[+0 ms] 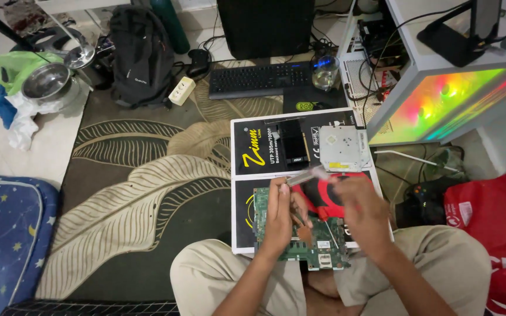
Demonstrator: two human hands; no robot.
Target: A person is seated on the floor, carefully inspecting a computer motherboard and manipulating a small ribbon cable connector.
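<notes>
A single green circuit board (317, 243) lies at the near edge of a flat black-and-white cardboard box (247, 175), overhanging it toward the person's lap. Both hands are raised just above the board. The left hand (279, 213) is over the board's left half, fingers curled upward around the lower end of a slim silvery tool (307, 175); how firmly it is gripped cannot be told, as the tool is blurred. The right hand (363, 212) is over the board's right half, blurred by motion, fingers bent toward the tool's upper end; whether it actually holds anything cannot be told. A red patch (323, 196) shows between the hands, its kind unclear. One copper-coloured piece (305, 234) sits on the board, just below the left hand's fingers.

Farther up the box, near its far right corner, rests one silver optical drive (344, 147), and just left of it one black card-shaped part (293, 143). The box lies on a dark carpet (142, 175) with pale leaf patterns.

Beyond the box's far edge are one black keyboard (259, 79) and one glass tumbler (325, 73). At the carpet's far left corner stand one black backpack (139, 52) and a steel bowl (45, 81). To the right are a white computer case (458, 99) with a rainbow-sheened side panel, a black game controller (426, 202) and a red bag (496, 228).
</notes>
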